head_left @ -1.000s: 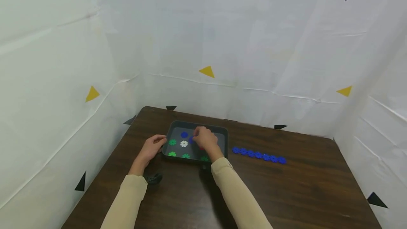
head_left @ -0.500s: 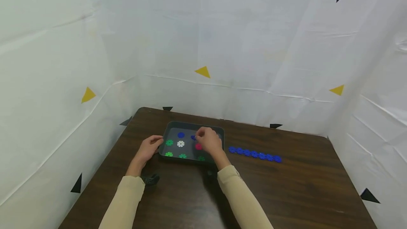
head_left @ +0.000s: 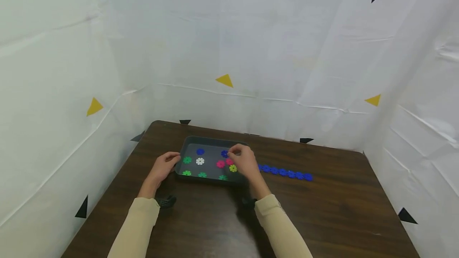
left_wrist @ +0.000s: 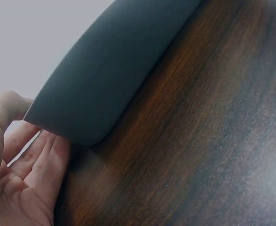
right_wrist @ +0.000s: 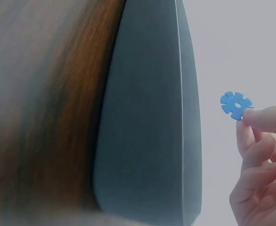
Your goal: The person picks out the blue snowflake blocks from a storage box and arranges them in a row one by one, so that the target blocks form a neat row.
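My right hand point(head_left: 245, 161) is over the right part of a dark grey tray point(head_left: 215, 181), pinching a blue notched disc point(right_wrist: 235, 104) between thumb and forefinger. In the right wrist view the disc is tilted, with its centre hole visible. At the tray's left side, my left hand point(head_left: 163, 167) holds the rim, thumb at the top edge and the other fingers against the outer wall point(left_wrist: 100, 75). Inside the tray lie a blue disc point(head_left: 200, 151), a white disc point(head_left: 200, 161), a yellow disc point(head_left: 233, 168), pink discs point(head_left: 220, 164) and several green discs point(head_left: 187, 160).
A row of joined blue discs point(head_left: 282, 172) lies on the brown wooden table point(head_left: 322, 210), right of the tray. White sheeting point(head_left: 251, 51) with coloured triangles rises behind the table and at both sides.
My right hand moves right and lifts the blue disc off the tray floor, uncovering the pink and yellow discs. The left hand keeps its place at the rim. The view shifts slightly right.
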Demonstrator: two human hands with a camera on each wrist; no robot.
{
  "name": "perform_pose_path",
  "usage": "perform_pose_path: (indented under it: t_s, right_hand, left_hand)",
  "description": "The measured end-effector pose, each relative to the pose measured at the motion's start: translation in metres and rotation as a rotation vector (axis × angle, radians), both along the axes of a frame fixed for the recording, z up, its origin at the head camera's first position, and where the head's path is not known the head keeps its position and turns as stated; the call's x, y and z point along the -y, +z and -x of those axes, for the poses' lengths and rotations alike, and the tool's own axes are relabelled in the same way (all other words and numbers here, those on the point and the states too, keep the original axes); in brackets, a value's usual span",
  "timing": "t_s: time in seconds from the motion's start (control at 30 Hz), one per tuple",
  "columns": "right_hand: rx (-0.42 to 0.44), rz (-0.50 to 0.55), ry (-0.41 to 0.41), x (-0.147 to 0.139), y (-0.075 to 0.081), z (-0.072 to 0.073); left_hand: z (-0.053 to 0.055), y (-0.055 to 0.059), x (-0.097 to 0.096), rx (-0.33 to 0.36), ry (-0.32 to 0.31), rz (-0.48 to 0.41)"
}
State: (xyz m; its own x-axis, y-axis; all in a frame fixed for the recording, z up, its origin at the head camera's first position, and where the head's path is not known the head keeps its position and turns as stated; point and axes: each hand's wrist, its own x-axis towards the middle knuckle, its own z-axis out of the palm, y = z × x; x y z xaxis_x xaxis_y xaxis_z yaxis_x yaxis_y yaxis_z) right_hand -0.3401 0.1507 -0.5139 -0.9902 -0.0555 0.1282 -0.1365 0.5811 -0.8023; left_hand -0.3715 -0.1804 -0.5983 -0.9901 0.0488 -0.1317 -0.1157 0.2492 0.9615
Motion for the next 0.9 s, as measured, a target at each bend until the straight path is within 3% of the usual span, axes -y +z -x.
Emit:
perform_pose_path:
  t_s: [0.4, 0.63, 0.9]
  right_hand:
    - [-0.044, 0.165, -0.081, -0.032, -0.011, -0.015]
    - [-0.044, 0.202, -0.135, -0.052, -0.003, -0.022]
    - [-0.028, 0.199, -0.191, -0.096, -0.002, -0.032]
  left_hand:
    - [-0.002, 0.005, 0.010, 0.003, -0.001, 0.018]
    - [-0.003, 0.009, 0.016, -0.008, -0.015, 0.023]
    - [-0.001, 0.008, 0.014, -0.010, -0.011, 0.039]
